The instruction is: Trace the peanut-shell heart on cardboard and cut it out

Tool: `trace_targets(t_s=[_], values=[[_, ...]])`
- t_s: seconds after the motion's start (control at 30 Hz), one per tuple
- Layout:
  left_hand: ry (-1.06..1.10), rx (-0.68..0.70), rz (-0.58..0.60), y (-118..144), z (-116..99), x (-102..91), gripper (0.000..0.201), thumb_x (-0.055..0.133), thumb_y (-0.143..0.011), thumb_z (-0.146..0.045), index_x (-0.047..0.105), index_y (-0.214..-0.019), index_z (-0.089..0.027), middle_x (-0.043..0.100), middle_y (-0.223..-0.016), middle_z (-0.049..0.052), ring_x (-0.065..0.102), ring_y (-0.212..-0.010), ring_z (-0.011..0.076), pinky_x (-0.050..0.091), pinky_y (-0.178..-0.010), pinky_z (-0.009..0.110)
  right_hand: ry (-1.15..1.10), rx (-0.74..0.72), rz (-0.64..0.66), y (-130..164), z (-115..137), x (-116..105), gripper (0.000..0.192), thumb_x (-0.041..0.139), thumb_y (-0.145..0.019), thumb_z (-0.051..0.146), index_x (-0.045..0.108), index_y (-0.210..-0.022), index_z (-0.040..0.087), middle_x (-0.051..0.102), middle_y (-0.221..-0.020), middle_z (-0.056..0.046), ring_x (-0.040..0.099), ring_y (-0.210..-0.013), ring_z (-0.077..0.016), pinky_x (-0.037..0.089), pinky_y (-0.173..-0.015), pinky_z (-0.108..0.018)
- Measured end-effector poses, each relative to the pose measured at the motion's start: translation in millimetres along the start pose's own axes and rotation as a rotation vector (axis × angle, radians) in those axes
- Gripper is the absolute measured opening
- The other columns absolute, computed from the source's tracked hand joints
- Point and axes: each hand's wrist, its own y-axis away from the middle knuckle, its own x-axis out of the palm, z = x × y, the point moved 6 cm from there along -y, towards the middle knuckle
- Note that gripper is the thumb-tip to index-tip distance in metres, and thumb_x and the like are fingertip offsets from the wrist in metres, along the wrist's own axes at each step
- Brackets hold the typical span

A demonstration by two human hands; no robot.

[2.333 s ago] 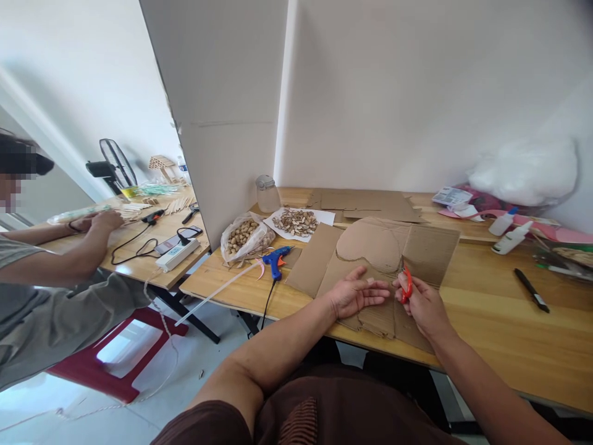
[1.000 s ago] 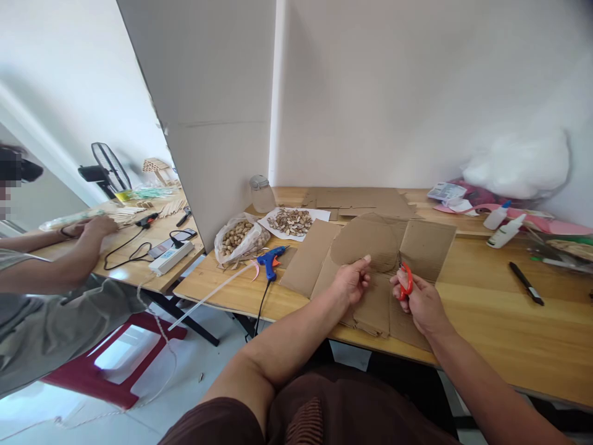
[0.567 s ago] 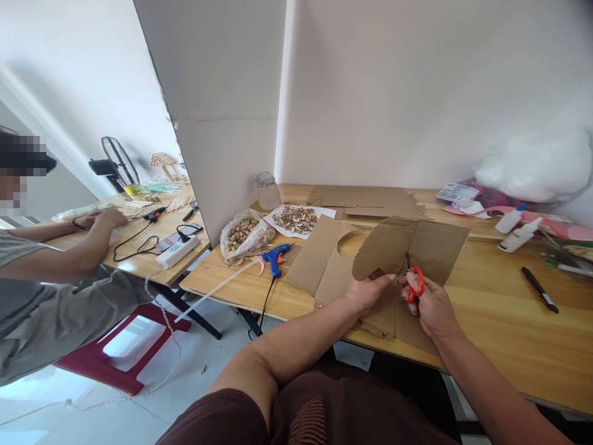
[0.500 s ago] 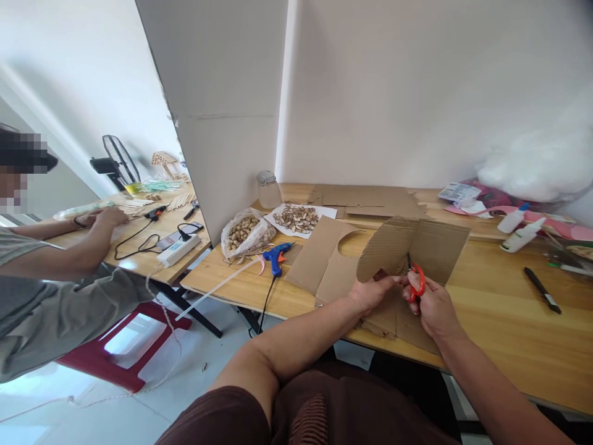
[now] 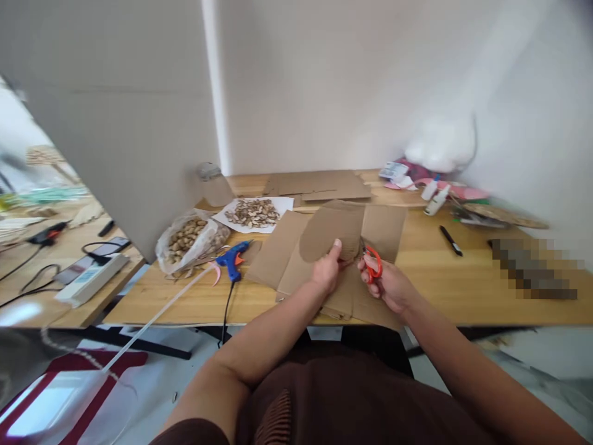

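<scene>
My left hand (image 5: 327,269) is closed on a piece of brown cardboard (image 5: 334,227) with a rounded left edge, thumb on top and the other fingers hidden beneath. Red-handled scissors (image 5: 374,266) are in my right hand (image 5: 393,285), fingers wrapped round the loops. Their dark blades point up and left into the cardboard, next to a fold; whether they are parted I cannot tell. Under and left of this piece lie more cardboard sheets (image 5: 273,250).
A blue glue gun (image 5: 230,261) with a long white stick lies at left. Behind it are a bag of nuts (image 5: 185,241), shell pieces on white paper (image 5: 254,213) and a clear jar (image 5: 214,185). A black pen (image 5: 451,240) and glue bottles (image 5: 436,201) lie at right.
The view has swung right, so the other person is no longer seen. The raised cardboard has come down flatter, and my left thumb now presses on its top face.
</scene>
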Motion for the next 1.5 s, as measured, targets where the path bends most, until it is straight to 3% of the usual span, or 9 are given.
trace_targets(t_s=[0.13, 0.37, 0.57, 0.7, 0.77, 0.87, 1.1, 1.27, 1.5], values=[[-0.019, 0.002, 0.068, 9.7, -2.0, 5.1, 0.029, 0.066, -0.087, -0.040, 0.071, -0.102, -0.016, 0.070, -0.120, 0.014, 0.063, -0.117, 0.0316, 0.056, -0.093, 0.047, -0.025, 0.029, 0.029, 22.5, -1.0, -1.9, 0.044, 0.066, -0.079, 0.061, 0.058, -0.083, 0.018, 0.053, -0.058, 0.005, 0.036, -0.037, -0.0037, 0.021, -0.035, -0.017], [0.047, -0.013, 0.258, 25.0, -8.6, 13.4, 0.032, 0.062, -0.091, -0.036, 0.068, -0.114, -0.016, 0.070, -0.121, 0.014, 0.062, -0.120, 0.0317, 0.055, -0.096, 0.050, 0.029, -0.005, 0.028, 49.9, 4.8, -3.3, 0.043, 0.066, -0.081, 0.060, 0.062, -0.084, 0.017, 0.054, -0.062, 0.004, 0.035, -0.040, -0.0034, 0.022, -0.036, -0.018], [0.034, -0.015, 0.327, 35.9, -7.9, 30.3, 0.042, 0.060, -0.091, -0.047, 0.067, -0.118, -0.016, 0.066, -0.131, 0.014, 0.058, -0.126, 0.0316, 0.053, -0.099, 0.045, 0.099, -0.035, 0.014, 60.4, 3.5, -2.3, 0.041, 0.064, -0.084, 0.057, 0.060, -0.082, 0.016, 0.057, -0.060, 0.003, 0.036, -0.038, -0.0027, 0.022, -0.038, -0.018], [0.018, -0.014, 0.163, 30.3, -0.6, 29.2, 0.036, 0.069, -0.086, -0.042, 0.070, -0.113, -0.018, 0.065, -0.134, 0.011, 0.056, -0.129, 0.0299, 0.052, -0.101, 0.040, 0.108, -0.037, 0.019, 60.9, 2.2, -6.4, 0.042, 0.061, -0.086, 0.058, 0.058, -0.078, 0.016, 0.057, -0.058, 0.003, 0.033, -0.035, -0.0021, 0.019, -0.036, -0.017], [0.047, 0.017, 0.047, 27.2, 0.2, 22.2, 0.038, 0.074, -0.083, -0.036, 0.068, -0.118, -0.021, 0.063, -0.137, 0.008, 0.056, -0.130, 0.0277, 0.053, -0.100, 0.038, 0.106, -0.027, 0.014, 60.9, 1.3, -9.9, 0.043, 0.059, -0.087, 0.058, 0.059, -0.078, 0.016, 0.056, -0.055, 0.003, 0.030, -0.034, -0.0021, 0.016, -0.035, -0.018], [0.078, 0.045, -0.027, 26.5, 0.4, 15.1, 0.044, 0.077, -0.081, -0.029, 0.065, -0.123, -0.023, 0.062, -0.138, 0.006, 0.057, -0.128, 0.0247, 0.053, -0.101, 0.036, 0.104, 0.000, -0.017, 62.2, -1.6, -14.2, 0.044, 0.058, -0.086, 0.060, 0.056, -0.078, 0.017, 0.053, -0.052, 0.004, 0.027, -0.032, -0.0020, 0.014, -0.034, -0.018], [0.080, 0.036, -0.032, 27.9, 1.1, 14.2, 0.028, 0.074, -0.084, -0.025, 0.070, -0.111, -0.021, 0.070, -0.126, 0.007, 0.062, -0.121, 0.0218, 0.053, -0.101, 0.035, 0.179, 0.023, 0.003, 63.4, -5.9, -9.1, 0.047, 0.052, -0.088, 0.064, 0.054, -0.079, 0.018, 0.055, -0.053, 0.003, 0.031, -0.033, -0.0034, 0.020, -0.032, -0.017], [0.105, 0.073, -0.101, 28.7, -3.1, 10.5, 0.037, 0.075, -0.082, -0.021, 0.067, -0.117, -0.024, 0.065, -0.135, 0.006, 0.060, -0.125, 0.0212, 0.051, -0.103, 0.035, 0.228, 0.026, 0.029, 62.0, -2.7, -11.8, 0.046, 0.053, -0.087, 0.063, 0.054, -0.080, 0.018, 0.055, -0.055, 0.002, 0.033, -0.035, -0.0040, 0.022, -0.033, -0.017], [0.117, 0.044, -0.017, 27.8, -0.1, 13.8, 0.025, 0.075, -0.081, -0.026, 0.071, -0.105, -0.019, 0.069, -0.127, 0.008, 0.061, -0.124, 0.0218, 0.050, -0.105, 0.035, 0.298, 0.047, 0.025, 61.9, -1.4, -19.7, 0.049, 0.050, -0.088, 0.066, 0.055, -0.080, 0.018, 0.056, -0.057, 0.002, 0.035, -0.036, -0.0045, 0.024, -0.034, -0.018]])
